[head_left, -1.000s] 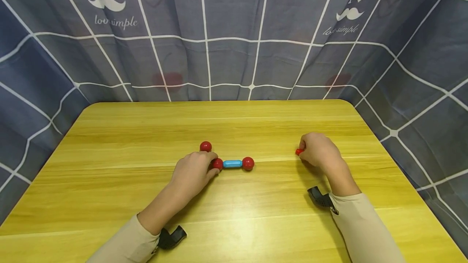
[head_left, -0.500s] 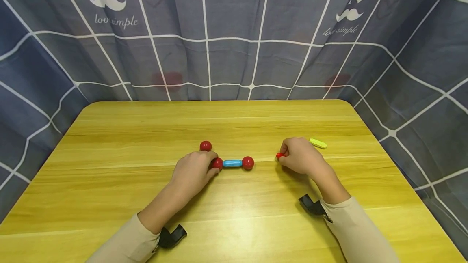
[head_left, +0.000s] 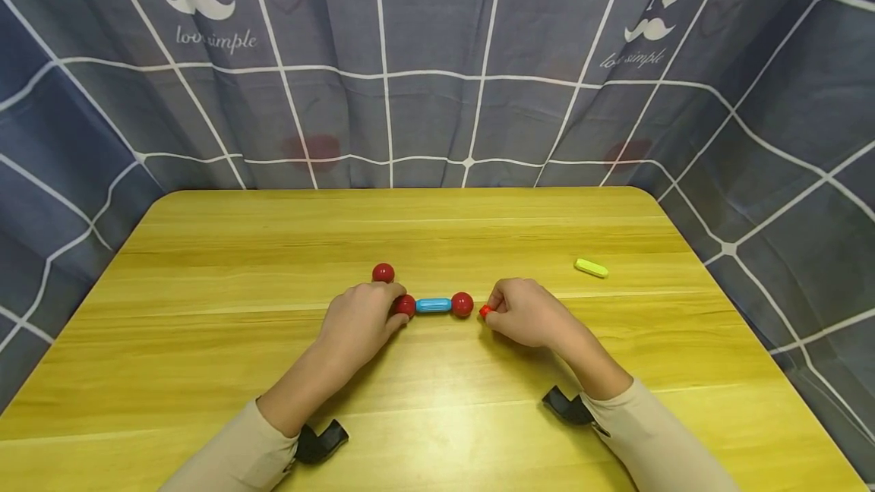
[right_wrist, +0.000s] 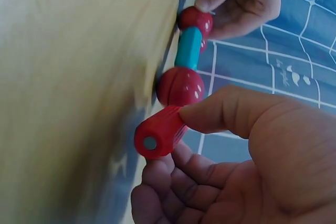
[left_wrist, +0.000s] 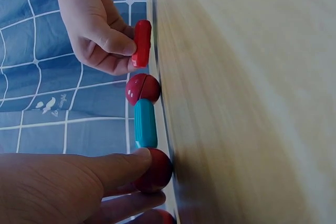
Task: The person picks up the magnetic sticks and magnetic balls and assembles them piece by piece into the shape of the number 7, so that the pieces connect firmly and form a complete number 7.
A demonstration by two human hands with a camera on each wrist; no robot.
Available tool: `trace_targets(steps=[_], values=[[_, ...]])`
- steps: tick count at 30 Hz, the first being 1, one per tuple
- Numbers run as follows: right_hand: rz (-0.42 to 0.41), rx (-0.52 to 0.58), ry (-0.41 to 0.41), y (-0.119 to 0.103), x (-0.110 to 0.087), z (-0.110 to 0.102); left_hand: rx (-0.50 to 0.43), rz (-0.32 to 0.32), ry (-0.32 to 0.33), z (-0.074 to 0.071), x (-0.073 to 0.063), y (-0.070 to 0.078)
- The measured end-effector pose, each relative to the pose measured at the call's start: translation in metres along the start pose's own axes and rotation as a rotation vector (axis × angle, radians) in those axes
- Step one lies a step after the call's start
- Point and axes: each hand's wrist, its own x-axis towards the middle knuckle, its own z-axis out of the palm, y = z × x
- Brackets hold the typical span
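Observation:
On the wooden table my left hand (head_left: 358, 325) grips a red ball (head_left: 406, 305) between thumb and fingers. A ribbed blue rod (head_left: 434, 305) joins that ball to a second red ball (head_left: 462, 304) on the right. My right hand (head_left: 529, 315) pinches a short red rod (head_left: 485, 311) just to the right of the second ball. In the right wrist view a round grey disc (right_wrist: 150, 143) shows on the near end of the red rod. A third red ball (head_left: 383, 272) lies beyond my left fingers, partly hidden by them.
A yellow-green rod (head_left: 591, 268) lies on the table (head_left: 273, 234) beyond my right hand. A grey-blue checked curtain (head_left: 437, 120) hangs along the back and both sides. Black wrist mounts (head_left: 321, 443) stick out inward from both sleeves.
My right hand has moved left toward the second ball, carrying the red rod. The yellow-green rod, hidden behind that hand a second ago, now shows. My left hand has stayed on its ball.

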Motion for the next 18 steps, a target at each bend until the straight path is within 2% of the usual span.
trace_targets(steps=[11,18], values=[[0.009,0.157,-0.076,-0.004,-0.002,0.011,0.01,0.001,0.004,0.0,0.0,0.0],[0.079,0.422,-0.169,-0.003,-0.004,0.016,0.013,0.002,-0.002,0.0,0.0,0.001]])
